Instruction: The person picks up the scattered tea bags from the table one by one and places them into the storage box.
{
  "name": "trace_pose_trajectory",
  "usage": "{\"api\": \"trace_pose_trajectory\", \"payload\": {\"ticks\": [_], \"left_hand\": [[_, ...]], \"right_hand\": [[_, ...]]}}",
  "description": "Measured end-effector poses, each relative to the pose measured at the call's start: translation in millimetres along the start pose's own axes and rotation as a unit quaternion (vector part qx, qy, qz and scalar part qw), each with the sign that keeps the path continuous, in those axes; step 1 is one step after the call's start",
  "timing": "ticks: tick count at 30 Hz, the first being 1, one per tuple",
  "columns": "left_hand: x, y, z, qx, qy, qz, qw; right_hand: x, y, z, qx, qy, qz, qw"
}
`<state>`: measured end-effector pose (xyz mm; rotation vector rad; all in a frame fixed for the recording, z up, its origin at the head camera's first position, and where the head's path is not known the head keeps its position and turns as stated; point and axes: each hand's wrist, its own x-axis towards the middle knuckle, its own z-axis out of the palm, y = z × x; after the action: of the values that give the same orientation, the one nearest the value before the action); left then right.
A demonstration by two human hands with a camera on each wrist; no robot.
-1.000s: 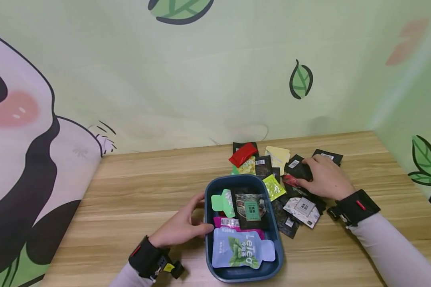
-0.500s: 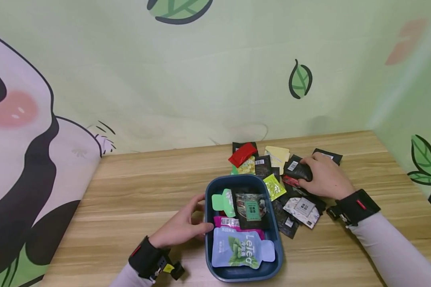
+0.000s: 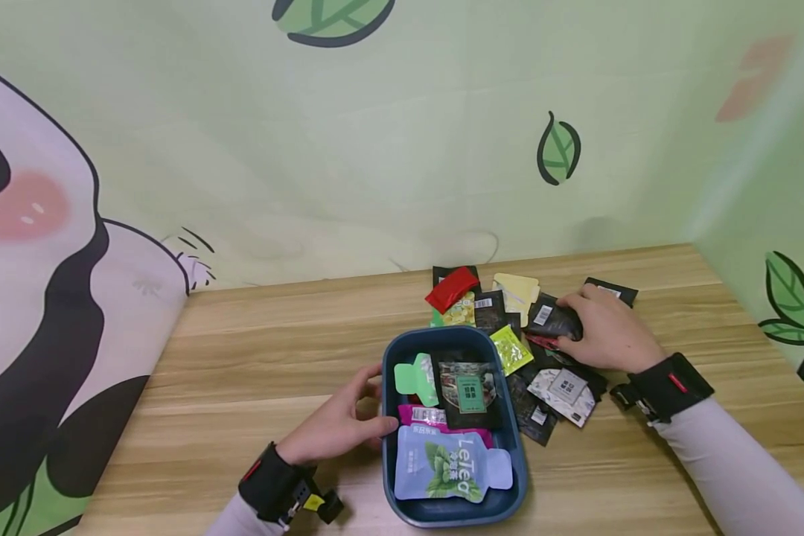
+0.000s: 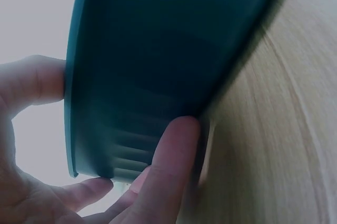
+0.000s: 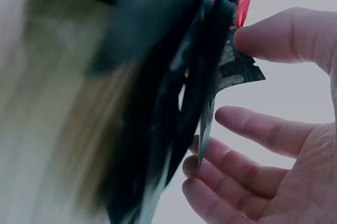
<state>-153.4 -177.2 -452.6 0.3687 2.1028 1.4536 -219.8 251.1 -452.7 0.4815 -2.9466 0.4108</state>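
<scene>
A dark blue plastic basin [image 3: 522, 476] stands on the table and holds several sachets, among them a light blue LeTea sachet [image 3: 435, 461] and a black sachet with a green label [image 3: 452, 409]. My left hand [image 3: 342, 417] rests against its left side, thumb at the rim and fingers along the outer wall [image 4: 137, 66]. To the right of the basin, my right hand [image 3: 610, 331] pinches a black sachet with a barcode [image 3: 551, 318] between thumb and index finger. In the right wrist view the other fingers [image 5: 237, 171] spread loosely beside the dark sachets.
Loose sachets lie behind and right of the basin: a red one [image 3: 452, 289], a pale yellow one [image 3: 517, 292], a yellow-green one [image 3: 511, 351] and a white patterned one [image 3: 563, 394]. A printed cloth wall [image 3: 388, 164] rises along the table's back edge.
The black sachet under my right fingers has shifted slightly left and toward me, covering more of a red sachet beneath. The left hand and the basin stay in place.
</scene>
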Motion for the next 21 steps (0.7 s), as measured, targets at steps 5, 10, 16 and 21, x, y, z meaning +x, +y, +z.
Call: {"api": "trace_pose_trajectory", "payload": {"ticks": [5, 10, 16, 21], "left_hand": [[-0.3, 1.1, 0.2, -0.003, -0.001, 0.0, 1.0], [-0.9, 1.3, -0.1, -0.003, 0.002, -0.003, 1.0], [-0.6, 0.7, 0.4, -0.003, 0.002, -0.003, 1.0], [-0.2, 0.2, 0.5, -0.006, 0.002, -0.003, 1.0]], "right_hand": [[-2.7, 1.9, -10.0, -0.003, -0.023, -0.001, 0.9997], [-1.2, 4.8, -7.2, -0.006, -0.049, 0.005, 0.9988], [1.4, 9.4, 1.5, 0.01, -0.039, -0.008, 0.9991], [1.2, 8.3, 1.2, 0.009, -0.029, -0.018, 0.9994]]}}
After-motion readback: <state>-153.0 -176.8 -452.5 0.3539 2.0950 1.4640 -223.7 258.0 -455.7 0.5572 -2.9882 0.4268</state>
